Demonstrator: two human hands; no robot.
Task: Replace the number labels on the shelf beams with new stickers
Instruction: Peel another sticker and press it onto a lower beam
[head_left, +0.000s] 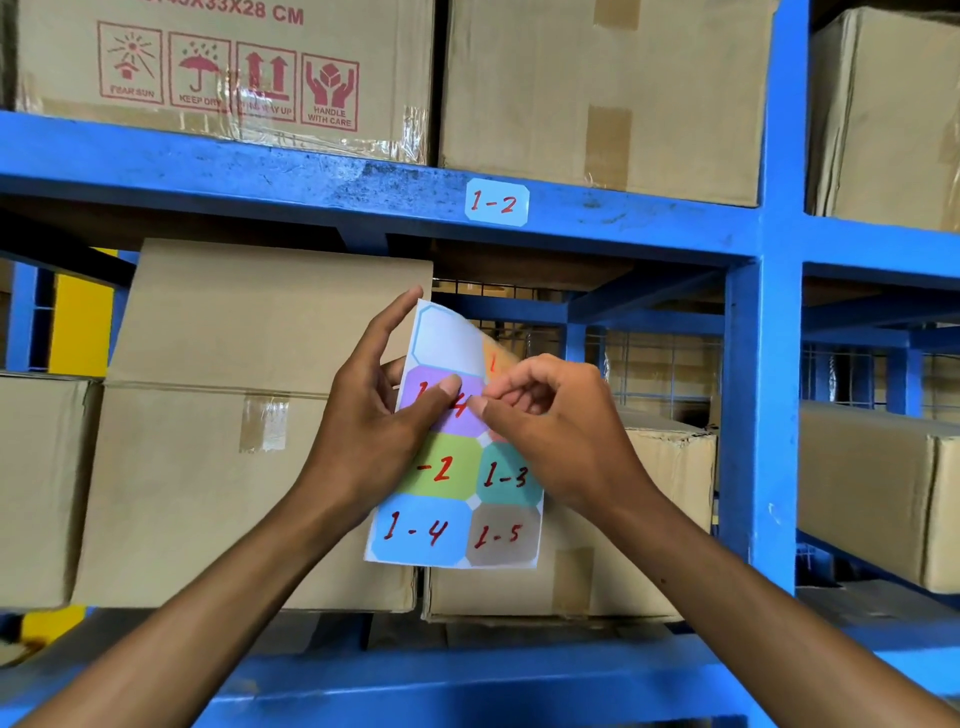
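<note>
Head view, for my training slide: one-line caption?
Both hands peel a sticker off the sticker sheet below beam label 1-2.

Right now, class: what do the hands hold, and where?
Left hand grips the sticker sheet at its left edge; right hand pinches its upper right part.

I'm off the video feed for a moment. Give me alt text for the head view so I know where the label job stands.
Two hands hold a sticker sheet before a blue shelf: the left hand grips it with its thumb on the purple sticker, where the right hand pinches. The shelf beam above carries a pale 1-2 label, with cardboard boxes on it.
</note>
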